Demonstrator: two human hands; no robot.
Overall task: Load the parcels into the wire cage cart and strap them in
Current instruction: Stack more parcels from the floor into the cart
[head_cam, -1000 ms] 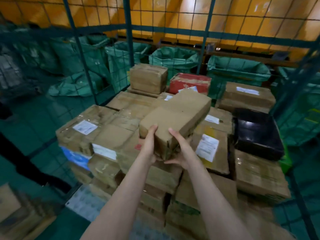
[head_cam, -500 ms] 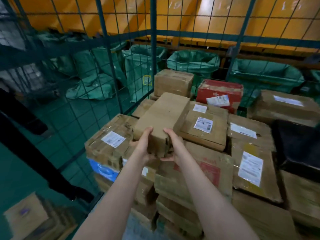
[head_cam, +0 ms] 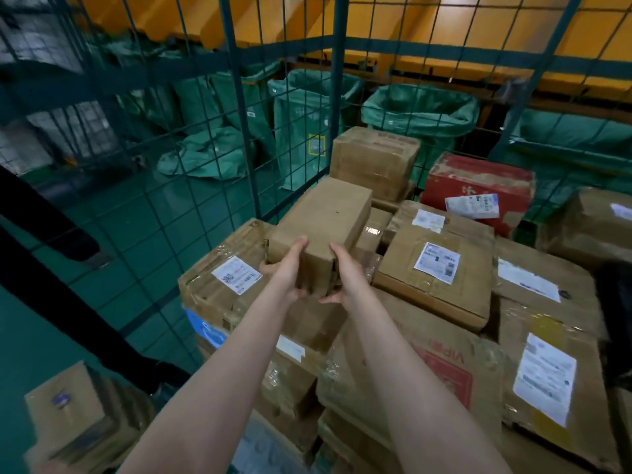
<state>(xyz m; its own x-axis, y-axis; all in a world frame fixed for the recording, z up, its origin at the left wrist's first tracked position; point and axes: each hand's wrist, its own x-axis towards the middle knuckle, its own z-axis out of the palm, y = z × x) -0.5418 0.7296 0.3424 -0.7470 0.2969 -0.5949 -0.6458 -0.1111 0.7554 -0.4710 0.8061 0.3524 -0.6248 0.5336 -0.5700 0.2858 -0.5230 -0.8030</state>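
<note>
A plain long cardboard parcel (head_cam: 325, 217) lies lengthwise on top of the stacked parcels inside the green wire cage cart (head_cam: 239, 107). My left hand (head_cam: 290, 268) grips its near left corner, and my right hand (head_cam: 345, 275) grips its near right corner. Around it sit a labelled taped box (head_cam: 222, 285) to the left, a labelled brown box (head_cam: 434, 268) to the right, a tall brown box (head_cam: 374, 162) behind and a red box (head_cam: 478, 186) at the back right. No strap is visible.
Green sacks (head_cam: 417, 114) stand beyond the cage mesh below an orange structure. Outside the cage on the left stand a person's dark legs (head_cam: 51, 230) on the green floor. A loose cardboard box (head_cam: 75, 415) sits at the lower left. More labelled parcels (head_cam: 543, 378) fill the cart's right side.
Both hands have carried the plain parcel to the left and farther back over the stack, toward the cage's left mesh wall. The view has swung left with it.
</note>
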